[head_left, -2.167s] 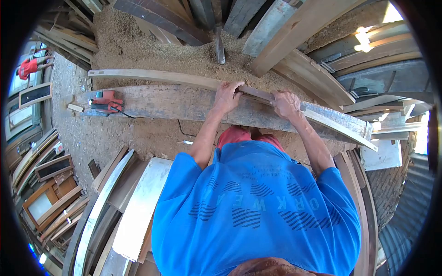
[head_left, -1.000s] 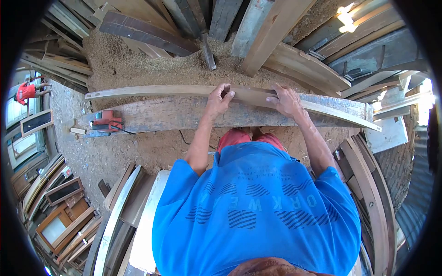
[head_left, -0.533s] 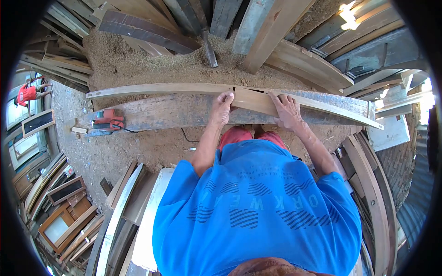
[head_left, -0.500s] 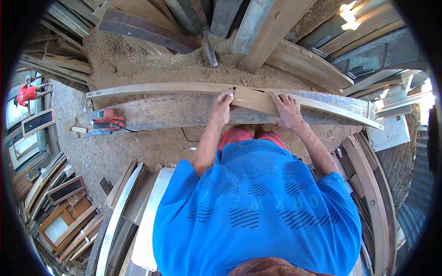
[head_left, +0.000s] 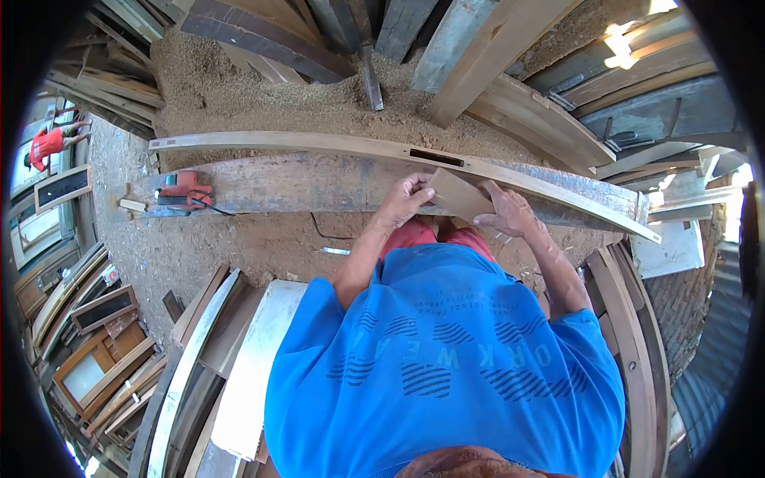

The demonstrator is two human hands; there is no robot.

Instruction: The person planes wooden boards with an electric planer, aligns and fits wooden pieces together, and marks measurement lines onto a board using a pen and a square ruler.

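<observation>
Between my two hands is a short flat wooden board (head_left: 460, 196), held over the near edge of the workbench (head_left: 295, 185). My left hand (head_left: 405, 197) pinches its left end with thumb and fingers. The right end is gripped by my right hand (head_left: 510, 212), fingers over the top edge. Just beyond the board, a long narrow wooden rail (head_left: 319, 143) lies along the far side of the bench. A dark rectangular mortise slot (head_left: 437, 157) shows in its upper face, apart from the board.
A red power tool (head_left: 185, 191) with a black cord rests at the bench's left end. Leaning planks (head_left: 502, 56) stand beyond the sawdust-covered ground (head_left: 239, 95). More timber (head_left: 629, 358) is stacked at right. A person in red (head_left: 48, 147) is far left.
The short board has come away from the rail toward my body and tilted, uncovering the slot. Both hands moved back with it.
</observation>
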